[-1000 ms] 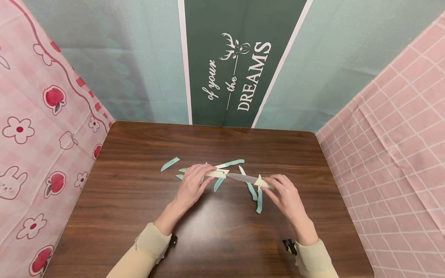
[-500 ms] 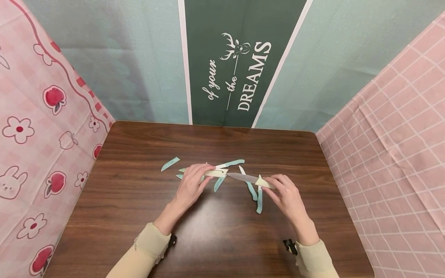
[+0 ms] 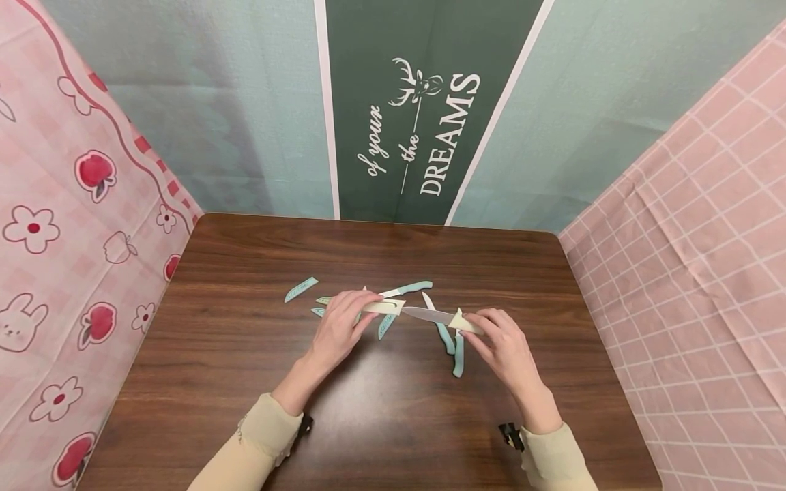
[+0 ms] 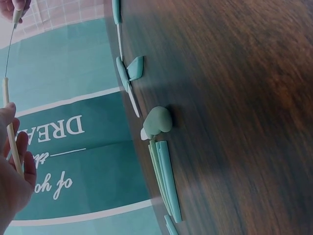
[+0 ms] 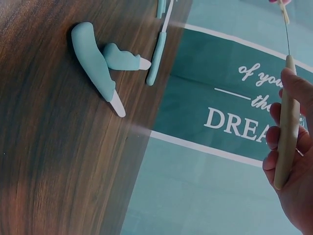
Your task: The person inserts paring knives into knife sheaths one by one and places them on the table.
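In the head view my left hand (image 3: pixel 336 320) pinches a cream knife sheath (image 3: pixel 385 307) above the table, its mouth facing right. My right hand (image 3: pixel 506 344) grips the cream handle of a knife (image 3: pixel 430 314), whose grey blade points left with the tip right at the sheath's mouth. Thumb and curled fingers wrap that handle (image 5: pixel 287 132) in the right wrist view. Seen from the left wrist, sheath (image 4: pixel 13 142) and blade lie nearly in one line. My left hand hides part of the sheaths lying beneath it.
On the brown table (image 3: pixel 245 354) lie blue-handled knives with white blades: one at the back (image 3: pixel 416 287), two crossing near my right hand (image 3: pixel 458 358). A blue sheath (image 3: pixel 301 289) lies at left, another (image 3: pixel 387 326) under the held sheath. Fabric hangings (image 3: pixel 694 204) surround the table.
Both hands keep their grips and nearly the same places. The cream sheath and the knife shift only slightly against each other.
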Action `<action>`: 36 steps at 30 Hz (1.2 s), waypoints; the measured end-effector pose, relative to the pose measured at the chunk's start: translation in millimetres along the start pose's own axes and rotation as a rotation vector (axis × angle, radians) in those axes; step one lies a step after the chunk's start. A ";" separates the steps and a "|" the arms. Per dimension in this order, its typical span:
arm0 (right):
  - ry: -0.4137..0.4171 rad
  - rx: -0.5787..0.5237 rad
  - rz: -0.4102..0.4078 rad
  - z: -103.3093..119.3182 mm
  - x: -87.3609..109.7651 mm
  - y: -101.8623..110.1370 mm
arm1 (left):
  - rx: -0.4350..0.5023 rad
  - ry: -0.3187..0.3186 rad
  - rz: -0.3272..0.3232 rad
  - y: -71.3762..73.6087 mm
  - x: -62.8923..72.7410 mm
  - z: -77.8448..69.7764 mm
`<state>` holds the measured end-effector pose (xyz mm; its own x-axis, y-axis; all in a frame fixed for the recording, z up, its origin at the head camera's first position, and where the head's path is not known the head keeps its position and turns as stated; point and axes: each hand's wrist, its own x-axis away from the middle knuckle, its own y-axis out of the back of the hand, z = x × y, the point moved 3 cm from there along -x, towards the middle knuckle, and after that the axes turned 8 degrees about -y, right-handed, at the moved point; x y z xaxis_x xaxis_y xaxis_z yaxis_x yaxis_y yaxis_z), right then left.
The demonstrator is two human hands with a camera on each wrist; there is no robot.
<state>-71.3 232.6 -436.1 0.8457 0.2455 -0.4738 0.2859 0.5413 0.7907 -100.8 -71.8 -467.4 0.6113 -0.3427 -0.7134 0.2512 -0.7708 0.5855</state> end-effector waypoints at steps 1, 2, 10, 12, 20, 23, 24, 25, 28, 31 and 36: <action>-0.001 0.003 0.003 0.4 -0.1 0.5 | -0.003 -0.002 0.007 0.0 -0.3 -0.3; 0.000 0.005 0.003 0.4 0.0 0.6 | -0.006 -0.003 0.014 0.1 -0.7 -0.6; 0.035 0.017 -0.011 0.6 -0.3 -2.9 | -0.021 -0.058 0.043 -2.2 -4.3 -6.0; 0.047 0.024 -0.009 1.2 -0.9 -4.3 | -0.018 -0.068 0.058 -3.8 -5.2 -8.0; 0.054 0.021 -0.004 4.2 -2.2 -5.5 | -0.025 -0.075 0.068 -8.5 -8.0 -12.3; 0.067 0.025 0.007 5.2 -2.3 -6.4 | -0.031 -0.097 0.064 -10.2 -9.2 -14.3; 0.069 0.024 0.010 5.5 -2.4 -6.8 | -0.033 -0.104 0.063 -10.8 -9.4 -14.9; 0.071 0.027 0.013 5.7 -2.4 -7.2 | -0.033 -0.106 0.066 -11.4 -9.4 -15.4; 0.070 0.026 0.014 6.0 -2.2 -8.1 | -0.030 -0.104 0.070 -12.3 -9.5 -16.4; 0.072 0.024 0.012 6.0 -1.6 -9.0 | -0.024 -0.108 0.077 -13.6 -8.9 -17.0; 0.082 0.015 0.015 6.8 -0.4 -11.4 | 0.000 -0.145 0.082 -16.1 -7.3 -19.1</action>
<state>-71.8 220.9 -442.3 0.8101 0.3190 -0.4919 0.2811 0.5250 0.8034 -95.0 -46.6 -464.3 0.5151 -0.4784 -0.7112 0.2051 -0.7369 0.6442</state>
